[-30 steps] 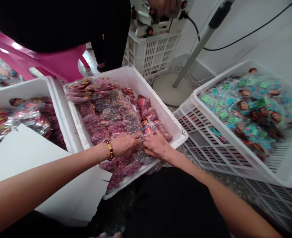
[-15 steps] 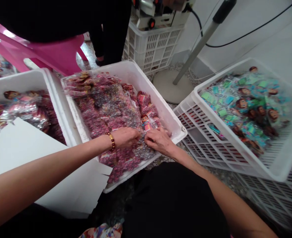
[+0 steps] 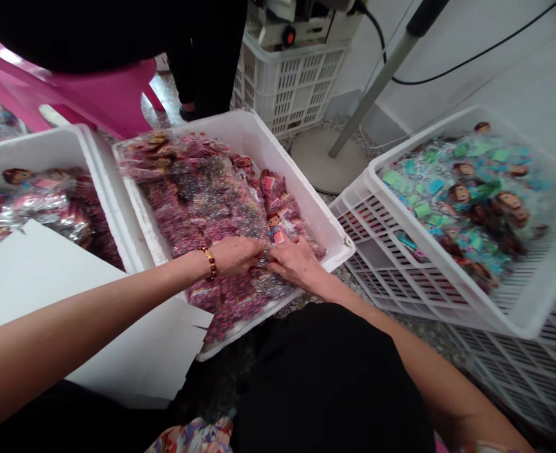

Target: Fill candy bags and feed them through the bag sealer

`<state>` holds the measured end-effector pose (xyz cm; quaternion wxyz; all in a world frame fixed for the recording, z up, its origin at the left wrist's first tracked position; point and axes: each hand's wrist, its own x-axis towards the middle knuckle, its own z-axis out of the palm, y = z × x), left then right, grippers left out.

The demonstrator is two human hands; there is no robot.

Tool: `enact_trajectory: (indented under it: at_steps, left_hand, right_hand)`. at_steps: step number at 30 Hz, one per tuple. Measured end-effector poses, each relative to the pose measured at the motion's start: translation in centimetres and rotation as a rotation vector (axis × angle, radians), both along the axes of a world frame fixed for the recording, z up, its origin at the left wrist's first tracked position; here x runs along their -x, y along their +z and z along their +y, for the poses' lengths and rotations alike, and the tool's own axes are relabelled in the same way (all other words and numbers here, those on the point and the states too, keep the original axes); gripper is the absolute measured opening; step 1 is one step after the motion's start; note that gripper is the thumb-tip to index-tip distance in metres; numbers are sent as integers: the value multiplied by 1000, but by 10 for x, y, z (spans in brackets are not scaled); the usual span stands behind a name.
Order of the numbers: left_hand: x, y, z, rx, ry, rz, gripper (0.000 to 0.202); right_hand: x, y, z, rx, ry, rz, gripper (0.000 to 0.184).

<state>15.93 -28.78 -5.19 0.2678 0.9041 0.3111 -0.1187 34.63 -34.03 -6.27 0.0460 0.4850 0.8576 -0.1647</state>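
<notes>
A white plastic bin [image 3: 325, 226] in front of me is piled with pink toy figures sealed in clear wrappers [image 3: 197, 195]. My left hand [image 3: 235, 255], with a bead bracelet on its wrist, is closed in a pinch on the wrappers near the bin's near right side. My right hand [image 3: 294, 264] meets it there, fingers curled onto the same wrappers. One wrapped doll figure [image 3: 275, 228] stands out just above my fingertips.
A second white bin [image 3: 94, 170] with similar packets sits at the left, white cardboard sheets [image 3: 70, 302] over its near part. A slotted crate [image 3: 400, 270] of teal-wrapped figures is at the right. Behind are a pink stool [image 3: 112, 94], another person's dark legs, a fan stand base [image 3: 320, 163] and a white crate [image 3: 292, 88].
Both hands stay pinched together on the wrappers in the middle bin, with small finger shifts. The view has drifted slightly upward.
</notes>
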Motion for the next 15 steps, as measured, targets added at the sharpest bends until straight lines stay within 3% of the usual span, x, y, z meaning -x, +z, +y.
enact_trajectory:
  at_steps: [6, 9, 12, 15]
  left_hand:
    - [0, -1, -2, -19, -26, -23, 15]
    - [-1, 3, -2, -20, -27, -10, 15]
    - [0, 8, -1, 11, -39, 12, 14]
    - [0, 9, 0, 40, -35, -5, 15]
  right_hand:
    - [14, -2, 0, -66, -49, -90, 23]
    - [9, 2, 0, -21, -43, -17, 17]
    - [-7, 12, -1, 45, 27, 133, 11]
    - [-16, 15, -5, 46, 116, 122, 15]
